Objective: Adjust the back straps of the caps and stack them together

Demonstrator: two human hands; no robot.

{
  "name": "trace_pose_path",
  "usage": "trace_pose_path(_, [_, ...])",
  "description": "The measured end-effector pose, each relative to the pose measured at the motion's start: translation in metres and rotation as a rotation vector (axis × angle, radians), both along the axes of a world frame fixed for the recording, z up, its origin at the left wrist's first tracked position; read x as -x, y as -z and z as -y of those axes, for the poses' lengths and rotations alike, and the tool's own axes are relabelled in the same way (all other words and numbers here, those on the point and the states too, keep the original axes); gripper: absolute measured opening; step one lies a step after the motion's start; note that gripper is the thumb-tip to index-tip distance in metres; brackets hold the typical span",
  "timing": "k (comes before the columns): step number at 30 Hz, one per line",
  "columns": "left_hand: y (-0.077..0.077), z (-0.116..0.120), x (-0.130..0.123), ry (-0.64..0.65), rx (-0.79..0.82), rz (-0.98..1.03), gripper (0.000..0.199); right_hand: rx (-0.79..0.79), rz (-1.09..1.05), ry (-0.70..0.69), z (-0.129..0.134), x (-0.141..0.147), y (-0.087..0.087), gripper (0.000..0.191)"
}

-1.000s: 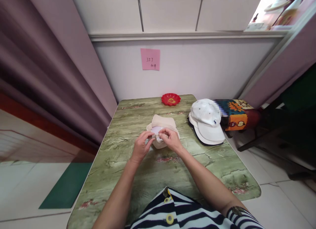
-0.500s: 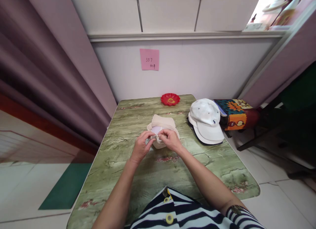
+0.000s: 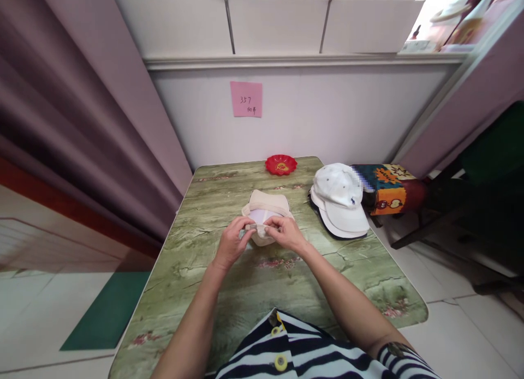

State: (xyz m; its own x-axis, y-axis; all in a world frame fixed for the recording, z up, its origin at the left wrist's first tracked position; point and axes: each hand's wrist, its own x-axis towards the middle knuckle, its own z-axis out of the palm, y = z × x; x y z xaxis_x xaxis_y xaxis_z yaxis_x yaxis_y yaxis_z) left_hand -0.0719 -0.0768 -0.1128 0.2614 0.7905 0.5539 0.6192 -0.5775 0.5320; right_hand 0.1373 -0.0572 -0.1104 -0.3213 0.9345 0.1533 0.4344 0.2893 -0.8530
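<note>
A beige cap (image 3: 269, 200) lies upside down on the table, its brim pointing away from me and its pale inside showing. My left hand (image 3: 234, 240) pinches the left part of the cap's back strap (image 3: 256, 227) between thumb and fingers. My right hand (image 3: 285, 233) pinches the same strap a little to the right. A small buckle or fastener seems to sit between the two hands, too small to make out. The cap's near edge is partly covered by my fingers.
A stack of caps, a white one (image 3: 339, 191) on top, stands at the table's (image 3: 196, 292) right edge. A red scalloped dish (image 3: 280, 164) sits at the back. Beyond the right edge is a colourful printed stool (image 3: 388, 188). A pink note (image 3: 246, 99) sticks to the wall.
My fingers have shifted slightly on the strap, and more of it shows between my hands. The cap stays in place; the whole view has moved a little.
</note>
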Motion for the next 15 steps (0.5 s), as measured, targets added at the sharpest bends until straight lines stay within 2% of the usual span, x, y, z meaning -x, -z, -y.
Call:
trace_pose_path(6, [-0.0029,0.0010,-0.0032,0.089,0.025,-0.063,0.014,-0.019,-0.011,-0.022,0.0001,0.0092,0.0048,0.020])
trace_pose_path(15, [-0.0016,-0.0006,0.0007,0.052,0.001,-0.063,0.014,0.026,-0.058,0.017,0.0003,0.0026,0.0008,0.021])
